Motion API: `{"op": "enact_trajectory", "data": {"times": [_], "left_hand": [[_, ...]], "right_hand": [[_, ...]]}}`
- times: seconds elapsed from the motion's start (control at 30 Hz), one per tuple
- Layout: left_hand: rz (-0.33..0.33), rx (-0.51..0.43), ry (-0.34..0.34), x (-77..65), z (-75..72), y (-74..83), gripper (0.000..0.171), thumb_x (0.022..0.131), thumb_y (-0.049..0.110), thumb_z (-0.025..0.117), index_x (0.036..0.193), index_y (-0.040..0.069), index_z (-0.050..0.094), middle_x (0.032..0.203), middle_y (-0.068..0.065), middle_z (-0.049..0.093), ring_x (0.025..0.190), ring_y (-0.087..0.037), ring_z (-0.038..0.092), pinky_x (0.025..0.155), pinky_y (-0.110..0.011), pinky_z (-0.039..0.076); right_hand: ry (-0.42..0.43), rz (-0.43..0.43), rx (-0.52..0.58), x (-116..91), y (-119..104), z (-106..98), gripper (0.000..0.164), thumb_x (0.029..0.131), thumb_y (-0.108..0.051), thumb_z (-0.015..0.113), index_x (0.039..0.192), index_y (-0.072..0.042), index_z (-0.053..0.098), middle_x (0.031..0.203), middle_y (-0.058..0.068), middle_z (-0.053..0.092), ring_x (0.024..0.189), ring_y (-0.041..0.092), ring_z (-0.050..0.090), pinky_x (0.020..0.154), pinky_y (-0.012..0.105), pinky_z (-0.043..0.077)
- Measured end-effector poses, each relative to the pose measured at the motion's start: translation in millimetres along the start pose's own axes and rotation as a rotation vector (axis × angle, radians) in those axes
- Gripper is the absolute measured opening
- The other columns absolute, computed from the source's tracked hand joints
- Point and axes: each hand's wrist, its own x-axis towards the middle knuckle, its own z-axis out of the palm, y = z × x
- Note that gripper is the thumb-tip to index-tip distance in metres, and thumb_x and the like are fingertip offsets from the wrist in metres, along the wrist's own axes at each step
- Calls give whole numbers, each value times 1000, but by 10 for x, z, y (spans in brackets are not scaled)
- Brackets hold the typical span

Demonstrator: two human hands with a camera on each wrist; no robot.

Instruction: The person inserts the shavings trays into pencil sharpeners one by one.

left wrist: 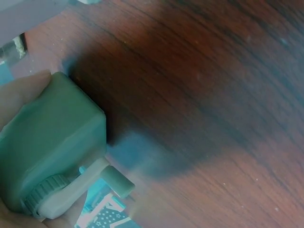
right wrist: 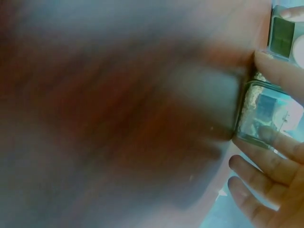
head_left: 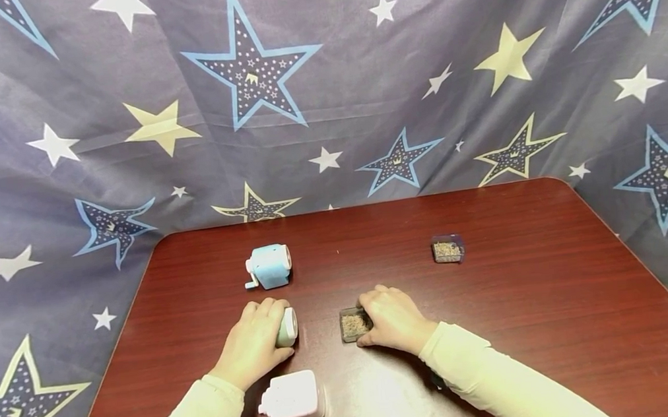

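Grips a green pencil sharpener (head_left: 284, 335) with the left hand (head_left: 253, 343), fingers and thumb bent round its body; pinches a small clear box (head_left: 350, 337) of brown shavings (head_left: 353, 325) with the right hand (head_left: 396, 319), thumb on the near side and fingers on the far side; has the box just to the right of the sharpener, almost level with it across the table (head_left: 524, 271), with a small gap between, not touching; turns the sharpener's white face (head_left: 292, 325) toward the box; seems longest from left to right on the sharpener, with the crank (left wrist: 78, 190) likely at the end away from the box; cannot tell the box's long way, being partly under the right hand; puts the right hand nearest the box and the left hand across the gap; leaves a blue sharpener (head_left: 272, 267) beyond the left hand, a pink sharpener (head_left: 292, 397) nearer, and another box (head_left: 447, 239) farther off to the right.
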Motion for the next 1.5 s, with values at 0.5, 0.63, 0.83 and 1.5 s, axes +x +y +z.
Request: {"op": "enact_trajectory", "data": {"times": [0.5, 0.63, 0.83, 1.5], "left_hand": [[-19, -3, -8, 4, 18, -11, 71, 56, 24, 93, 117, 5, 61, 107, -8, 63, 95, -31, 53, 73, -48, 53], [-20, -5, -12, 2, 26, -16, 70, 57, 24, 92, 116, 6, 61, 106, -7, 63, 95, -31, 53, 74, -48, 53], [-17, -8, -4, 1, 25, -19, 69, 56, 24, 93, 115, 7, 61, 105, -7, 62, 93, -31, 53, 73, -48, 53], [-26, 0, -16, 1, 11, -17, 69, 58, 25, 92, 117, 6, 61, 105, -7, 62, 93, -31, 53, 73, -48, 53]], "right_hand": [[-24, -19, -27, 83, -127, 26, 49, 62, -50, 84, 87, -13, 63, 83, -1, 68, 80, 19, 56, 75, 38, 52], [-19, -32, -32, 104, -164, 43, 51, 63, -50, 84, 90, -12, 65, 85, 0, 69, 81, 19, 56, 75, 38, 52], [-22, -38, -32, 137, -207, 53, 50, 63, -49, 84, 90, -12, 64, 85, 0, 68, 80, 18, 55, 74, 37, 53], [-29, -65, -45, 202, -314, 103, 52, 63, -51, 84, 93, -12, 67, 89, 0, 70, 83, 18, 57, 78, 36, 52]]}}
